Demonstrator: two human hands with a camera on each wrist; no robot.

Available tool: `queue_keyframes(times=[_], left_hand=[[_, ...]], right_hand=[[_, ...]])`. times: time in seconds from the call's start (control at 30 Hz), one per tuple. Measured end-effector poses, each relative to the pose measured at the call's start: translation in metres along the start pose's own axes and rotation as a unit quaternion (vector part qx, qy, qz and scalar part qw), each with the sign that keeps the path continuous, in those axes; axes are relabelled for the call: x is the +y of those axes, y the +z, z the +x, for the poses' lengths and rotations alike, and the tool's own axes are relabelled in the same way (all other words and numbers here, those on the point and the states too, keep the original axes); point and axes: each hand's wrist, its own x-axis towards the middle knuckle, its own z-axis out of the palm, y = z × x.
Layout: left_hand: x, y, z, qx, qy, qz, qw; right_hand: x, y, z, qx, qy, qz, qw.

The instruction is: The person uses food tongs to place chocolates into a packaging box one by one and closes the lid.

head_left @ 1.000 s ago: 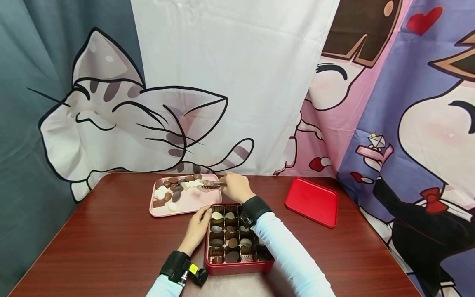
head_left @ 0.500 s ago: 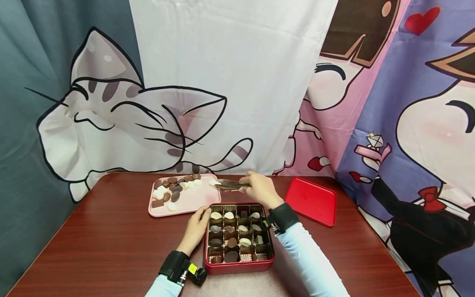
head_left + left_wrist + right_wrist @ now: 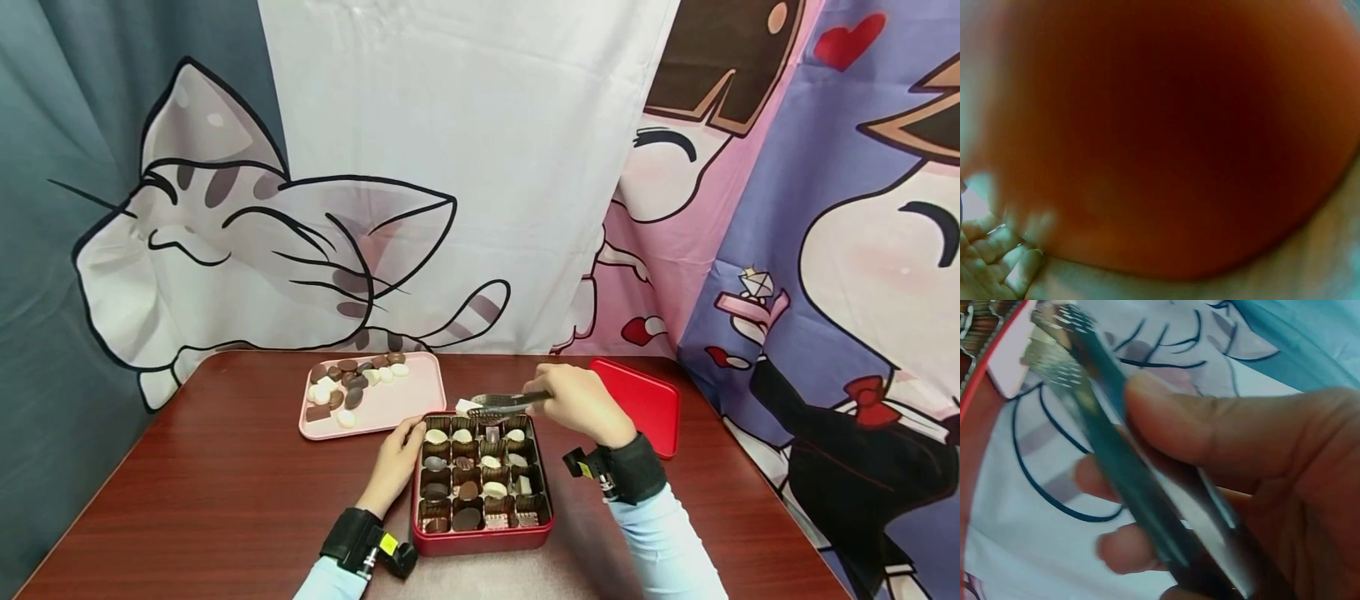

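My right hand [image 3: 577, 398] grips metal tongs [image 3: 501, 403] with slotted tips, just above the far edge of the red box [image 3: 480, 543]. A white chocolate [image 3: 467, 407] is at the tips. From the right wrist, the thumb and fingers of my right hand [image 3: 1210, 450] press on both arms of the tongs [image 3: 1141, 487]. Chocolates in dark, white and milk brown fill most of the box's divided insert. My left hand [image 3: 396, 462] rests with its fingers against the box's left side; the box wall [image 3: 1172, 125] fills most of the left wrist view.
A pink tray [image 3: 408, 392] behind and left of the box holds several chocolates, mostly on its left half. The red lid [image 3: 648, 408] lies at the right, partly behind my right hand. A patterned curtain [image 3: 480, 167] hangs behind the brown table [image 3: 225, 500].
My right hand has carried the tongs, with a white chocolate at the tips, from the pink tray rightward and nearer, to the box's far edge. The left hand stays at the box.
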Motion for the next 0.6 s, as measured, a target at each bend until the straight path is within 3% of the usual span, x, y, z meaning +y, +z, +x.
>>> queue_keyframes(times=[0.33,0.6], left_hand=[[-0.001,0.0,0.0,0.001,0.002,0.003,1.0],[0.0,0.0,0.0,-0.001,0.002,0.004,1.0]], right_hand=[[0.0,-0.018,-0.044,0.001,-0.03,-0.049,0.998],[-0.001,-0.019,-0.065,-0.014,-0.075,-0.061,0.995]])
